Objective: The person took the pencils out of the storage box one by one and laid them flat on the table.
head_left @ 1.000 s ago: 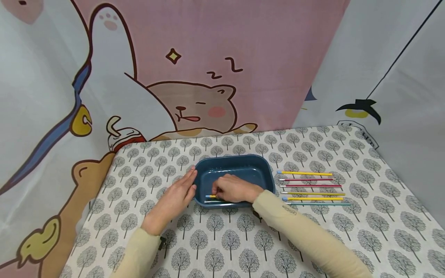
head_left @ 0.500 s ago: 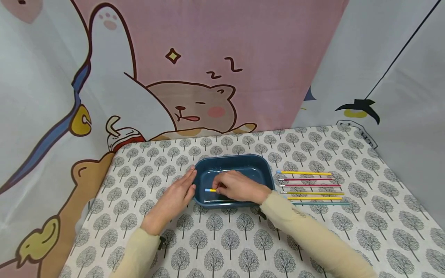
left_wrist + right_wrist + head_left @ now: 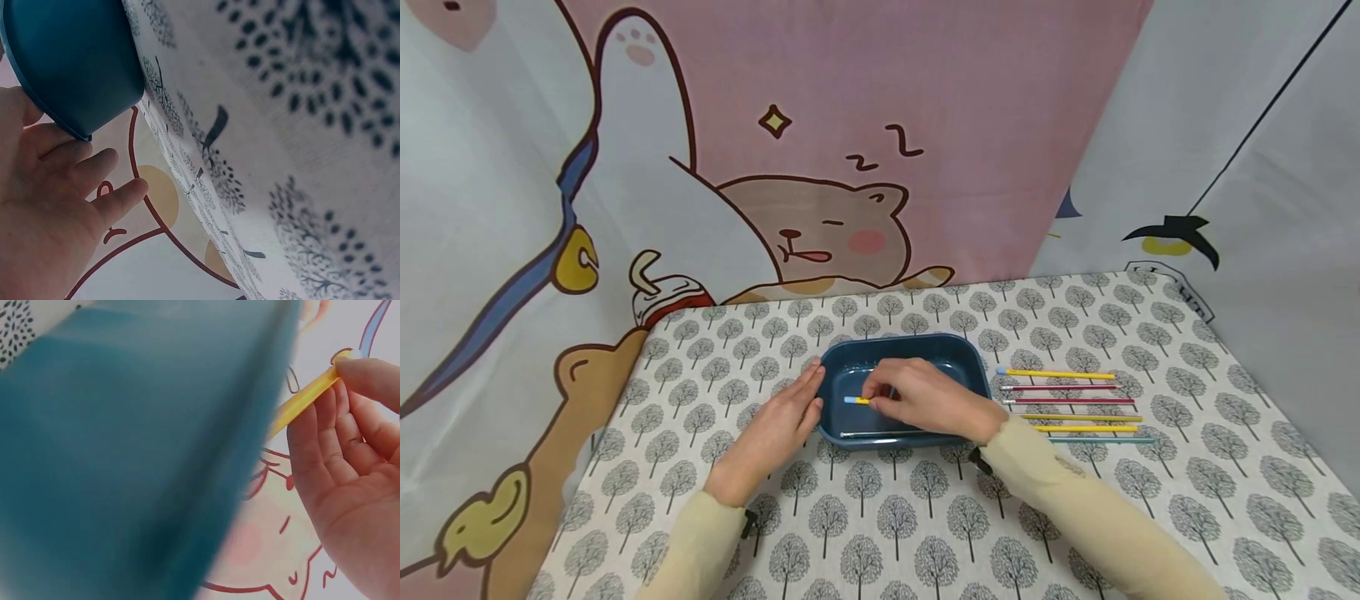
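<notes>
A yellow pencil [image 3: 306, 403] with a blue end is pinched between the thumb and fingers of my right hand [image 3: 925, 396], over the inside of a dark blue rectangular tray [image 3: 902, 339]. Its blue end points left in the head view. Another thin pencil [image 3: 880, 434] lies along the tray's near inner side, partly hidden under my right forearm. My left hand [image 3: 778, 425] touches the tray's left end with its fingers extended; in the left wrist view its fingers [image 3: 94, 162] spread beside the tray's rim [image 3: 50, 112].
Right of the tray, several pencils lie side by side in a row: a yellow pencil [image 3: 1060, 373] at the back, red ones [image 3: 1067, 401] in the middle, a teal pencil [image 3: 1105, 440] nearest. A tree-print cloth [image 3: 865, 533] covers the table; a cartoon curtain [image 3: 970, 150] hangs behind.
My right hand has moved up and slightly right within the tray's outline, carrying the yellow pencil away from the pencil along the near side. The left hand has stayed in place.
</notes>
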Tool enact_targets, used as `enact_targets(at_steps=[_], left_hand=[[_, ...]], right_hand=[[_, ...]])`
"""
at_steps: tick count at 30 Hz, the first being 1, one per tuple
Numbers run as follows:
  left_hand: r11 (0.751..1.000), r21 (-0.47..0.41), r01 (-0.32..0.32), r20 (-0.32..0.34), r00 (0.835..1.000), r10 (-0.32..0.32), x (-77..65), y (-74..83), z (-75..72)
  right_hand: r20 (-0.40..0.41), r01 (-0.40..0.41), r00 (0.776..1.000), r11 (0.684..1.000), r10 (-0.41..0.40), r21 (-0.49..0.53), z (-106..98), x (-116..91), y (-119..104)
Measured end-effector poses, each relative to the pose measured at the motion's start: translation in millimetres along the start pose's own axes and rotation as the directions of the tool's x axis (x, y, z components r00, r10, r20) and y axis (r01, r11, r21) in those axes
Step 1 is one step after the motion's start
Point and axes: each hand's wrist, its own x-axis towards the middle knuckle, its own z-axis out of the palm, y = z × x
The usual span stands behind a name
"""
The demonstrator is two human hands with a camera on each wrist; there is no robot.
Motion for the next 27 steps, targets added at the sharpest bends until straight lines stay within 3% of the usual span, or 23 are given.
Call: enact_targets(at_steps=[8,17,27], left_hand=[[1.0,-0.002,0.011,0.0,1.0,-0.011,-1.8,0.0,0.0],[1.0,0.0,0.01,0.0,1.0,-0.01,-2.2,-0.8,0.5],[1.0,0.005,0.003,-0.002,1.0,-0.003,-1.3,-0.2,0.7]], right_hand=[[-0.073,0.065,0.995,0.998,-0.066,-0.005,-15,-8,-10],[-0.132,0.082,0.988,0.997,-0.083,-0.014,-32,-16,-20],[-0.244,0.167,0.956,0.986,-0.163,-0.004,-49,-30,-22]])
